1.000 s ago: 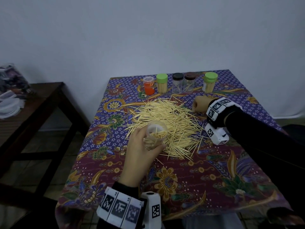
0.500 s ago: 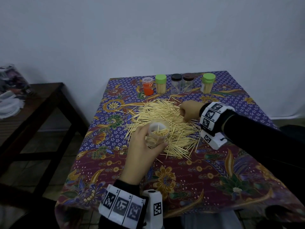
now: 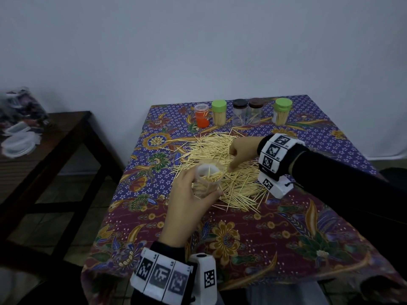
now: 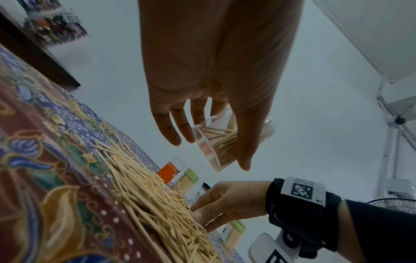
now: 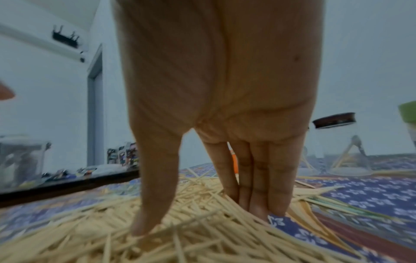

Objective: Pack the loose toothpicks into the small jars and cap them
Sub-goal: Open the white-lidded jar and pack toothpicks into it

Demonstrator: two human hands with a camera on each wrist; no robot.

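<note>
The left hand (image 3: 189, 201) covers much of the jar (image 3: 208, 180). Right hand (image 5: 216, 106) fingertips sink into the toothpicks (image 5: 180, 231) (whether they pinch any cannot be told). The side table's (image 3: 44, 137) clutter is blurred and cut off.

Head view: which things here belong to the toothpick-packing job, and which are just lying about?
Job:
- open jar, held by the left hand
- loose toothpicks, under the right hand
- five capped jars along the far edge

Lying about:
- dark side table
- clear containers on it
</note>
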